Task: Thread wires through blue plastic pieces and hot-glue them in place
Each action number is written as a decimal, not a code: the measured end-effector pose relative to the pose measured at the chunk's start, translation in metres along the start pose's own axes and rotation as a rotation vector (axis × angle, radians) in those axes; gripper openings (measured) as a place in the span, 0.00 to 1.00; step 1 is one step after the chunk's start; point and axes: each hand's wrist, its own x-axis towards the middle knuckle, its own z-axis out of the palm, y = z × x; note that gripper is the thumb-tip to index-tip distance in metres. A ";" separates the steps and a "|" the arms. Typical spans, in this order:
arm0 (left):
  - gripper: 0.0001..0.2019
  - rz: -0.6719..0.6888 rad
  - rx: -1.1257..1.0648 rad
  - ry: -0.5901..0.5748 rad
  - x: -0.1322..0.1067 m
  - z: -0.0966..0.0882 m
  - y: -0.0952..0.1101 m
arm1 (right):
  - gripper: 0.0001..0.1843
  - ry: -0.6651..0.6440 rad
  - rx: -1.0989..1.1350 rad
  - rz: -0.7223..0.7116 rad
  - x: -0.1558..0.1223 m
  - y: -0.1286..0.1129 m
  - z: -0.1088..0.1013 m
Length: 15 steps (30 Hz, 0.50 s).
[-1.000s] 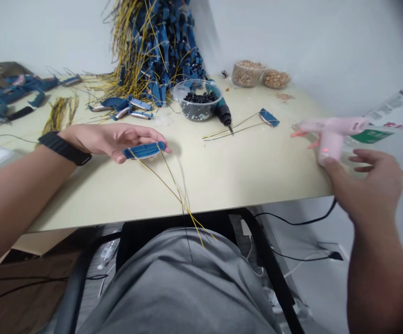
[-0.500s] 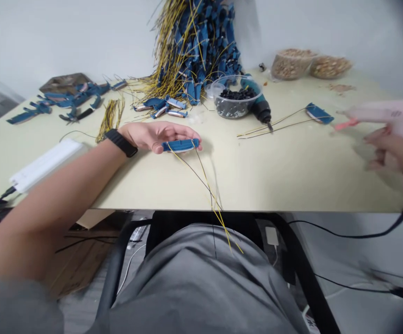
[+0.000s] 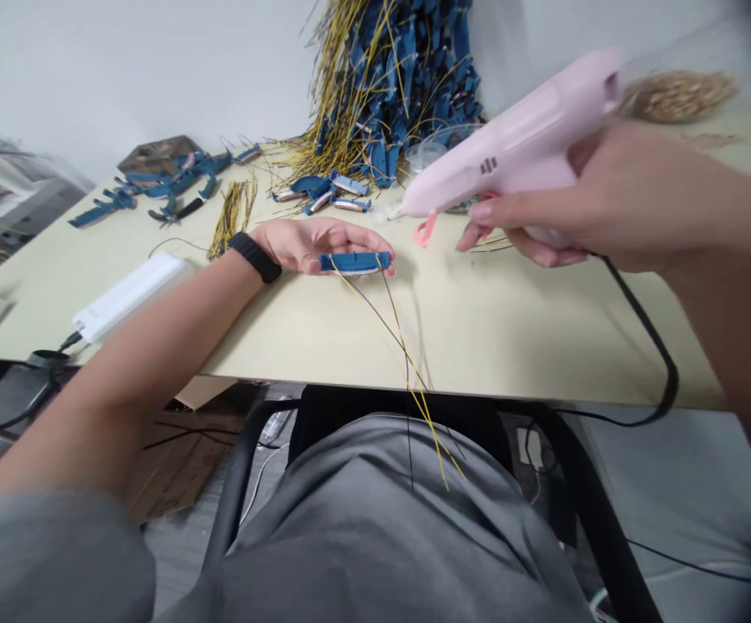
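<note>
My left hand [image 3: 307, 244], with a black band on its wrist, rests on the pale table [image 3: 324, 320] and pinches a flat blue piece [image 3: 355, 261] between thumb and fingers. Thin yellow and black wires [image 3: 407, 372] trail from that piece over the table's front edge onto my lap. My right hand [image 3: 583, 203] grips a pink glue gun [image 3: 511, 143] in the air. Its nozzle points left and down, a short way above and right of the blue piece. A black cord [image 3: 648, 346] hangs from the gun's handle.
A tall heap of blue pieces with yellow wires [image 3: 394, 86] stands at the back. Loose blue parts [image 3: 155, 182] and a wire bundle [image 3: 233, 212] lie at the left. A white power strip [image 3: 129, 294] sits near the left edge, a tub of brown bits [image 3: 680, 91] at the far right.
My right hand has picked up the pink glue gun from the table's right side and swung it left, up over the blue piece. My left hand has kept its hold.
</note>
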 end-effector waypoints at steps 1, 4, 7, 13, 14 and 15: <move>0.60 -0.004 -0.011 -0.009 0.001 0.000 0.001 | 0.16 -0.073 0.020 0.052 0.001 -0.005 0.005; 0.56 -0.028 -0.074 -0.001 0.003 0.005 0.007 | 0.15 -0.131 -0.038 0.162 -0.001 -0.012 0.015; 0.50 -0.051 -0.163 0.023 0.004 0.011 0.014 | 0.11 -0.154 -0.102 0.149 -0.004 -0.008 0.018; 0.47 -0.068 -0.204 -0.021 0.004 0.014 0.018 | 0.06 -0.215 0.011 0.013 0.000 0.007 0.018; 0.47 -0.061 -0.211 -0.031 0.004 0.013 0.018 | 0.06 -0.214 0.010 0.008 0.001 0.008 0.019; 0.48 -0.052 -0.221 -0.040 0.004 0.012 0.018 | 0.05 -0.209 0.003 0.010 0.003 0.008 0.020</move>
